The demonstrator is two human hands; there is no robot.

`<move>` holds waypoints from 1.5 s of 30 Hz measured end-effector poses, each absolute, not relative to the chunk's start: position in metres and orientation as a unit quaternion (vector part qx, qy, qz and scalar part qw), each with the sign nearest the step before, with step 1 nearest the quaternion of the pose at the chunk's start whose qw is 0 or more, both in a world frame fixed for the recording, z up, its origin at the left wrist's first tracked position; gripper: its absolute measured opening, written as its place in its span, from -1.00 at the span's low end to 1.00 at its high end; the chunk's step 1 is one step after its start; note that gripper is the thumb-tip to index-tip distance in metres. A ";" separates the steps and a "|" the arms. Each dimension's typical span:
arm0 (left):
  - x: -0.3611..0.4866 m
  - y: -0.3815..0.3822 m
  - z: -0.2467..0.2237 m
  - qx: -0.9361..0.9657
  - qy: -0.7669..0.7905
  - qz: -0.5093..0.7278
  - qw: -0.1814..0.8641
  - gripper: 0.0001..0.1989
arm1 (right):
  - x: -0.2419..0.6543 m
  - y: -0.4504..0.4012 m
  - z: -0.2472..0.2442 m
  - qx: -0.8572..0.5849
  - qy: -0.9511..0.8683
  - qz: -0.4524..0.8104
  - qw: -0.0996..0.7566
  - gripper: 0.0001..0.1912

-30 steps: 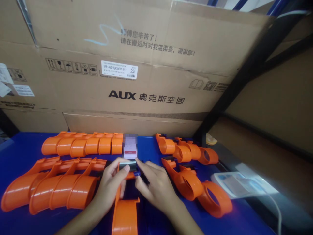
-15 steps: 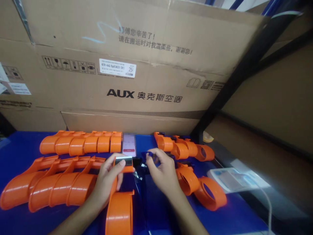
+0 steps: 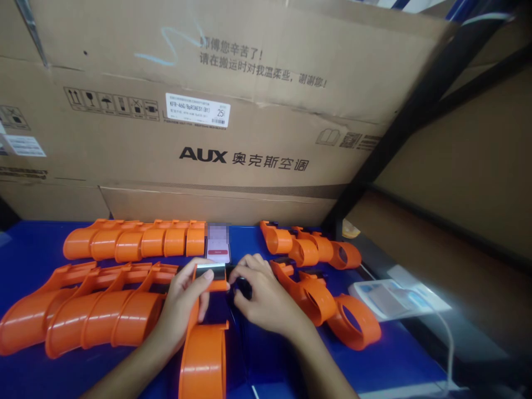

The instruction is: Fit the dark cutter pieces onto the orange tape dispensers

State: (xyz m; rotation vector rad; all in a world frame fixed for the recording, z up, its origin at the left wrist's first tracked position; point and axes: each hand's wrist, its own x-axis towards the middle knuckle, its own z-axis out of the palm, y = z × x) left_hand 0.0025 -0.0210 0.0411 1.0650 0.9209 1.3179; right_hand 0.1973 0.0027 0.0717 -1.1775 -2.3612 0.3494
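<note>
My left hand (image 3: 183, 307) grips the front end of an orange plastic tape dispenser (image 3: 203, 360) that lies on the blue table (image 3: 33, 246), thumb against its metal cutter blade (image 3: 210, 270). Just to the right, my right hand (image 3: 266, 302) pinches a small black part (image 3: 243, 288) with its fingers curled over it, close beside the dispenser's front end. A phone (image 3: 218, 249) with a lit screen stands right behind both hands.
Nested rows of orange dispensers lie at the left (image 3: 83, 316) and back left (image 3: 137, 242). More orange dispensers sit at the right (image 3: 328, 299) and back right (image 3: 307, 246). A big cardboard box (image 3: 208, 122) walls the back. A white device (image 3: 390, 296) with a cable lies at the right.
My right hand lifted off the dispenser's tip, reached right and back, then came down again close to the tip with a small black part. The left hand kept its grip.
</note>
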 end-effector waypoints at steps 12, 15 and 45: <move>0.001 -0.018 0.037 0.465 0.384 0.556 0.572 -0.75 | 0.199 -0.002 0.079 -0.431 -0.872 0.128 0.192 -0.79; 0.001 -0.020 0.035 0.470 0.387 0.552 0.570 -0.74 | 0.200 -0.003 0.080 -0.429 -0.874 0.128 0.190 -0.78; -0.001 -0.017 0.040 0.411 0.428 0.581 0.557 -0.62 | 0.202 0.008 0.073 -0.437 -0.741 0.087 0.502 -0.81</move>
